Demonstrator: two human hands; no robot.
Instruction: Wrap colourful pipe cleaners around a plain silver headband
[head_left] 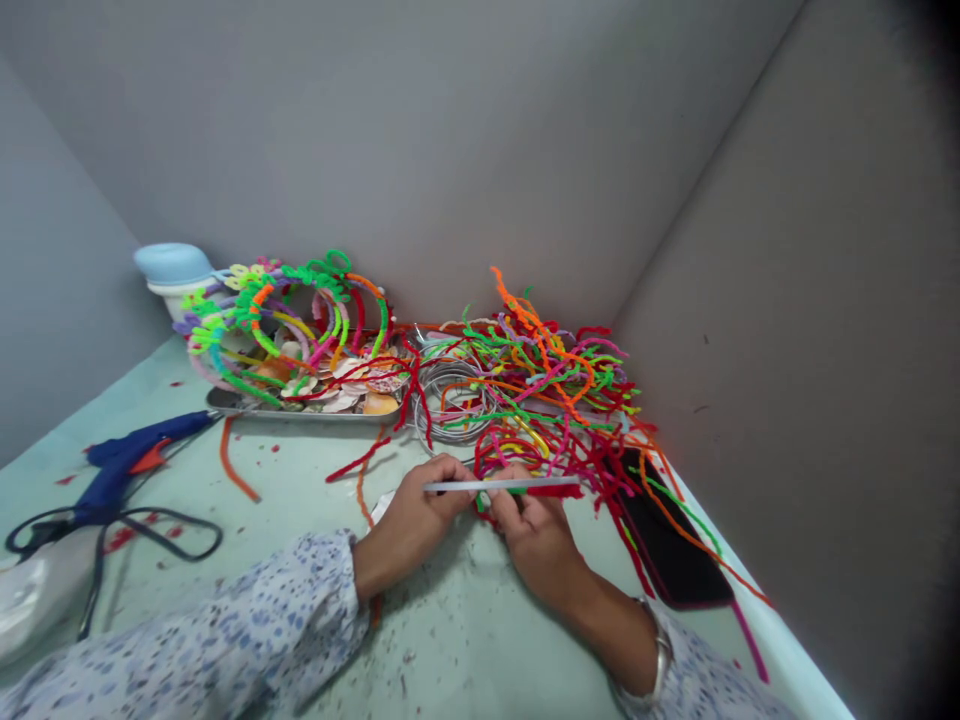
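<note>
A thin, straight, pale grey strip (551,482) is held level in front of me, seen nearly edge-on. My left hand (431,495) pinches its left end between thumb and fingers. Near the middle of the strip, my right hand (529,520) is closed on it from below. Red and green fuzzy material shows just under the strip beside the right hand; whether it is attached cannot be made out. Beyond both hands lies a tangled heap of coloured pipe cleaners (555,365), next to a coil of grey wire (454,400).
A metal tray (330,415) of shells carries several pipe-cleaner rings (322,310). Left of it are a blue-lidded container (176,265) and a blue glue gun (127,460) with a looped cord. A dark phone (675,550) lies at right. Grey walls (450,150) enclose the table.
</note>
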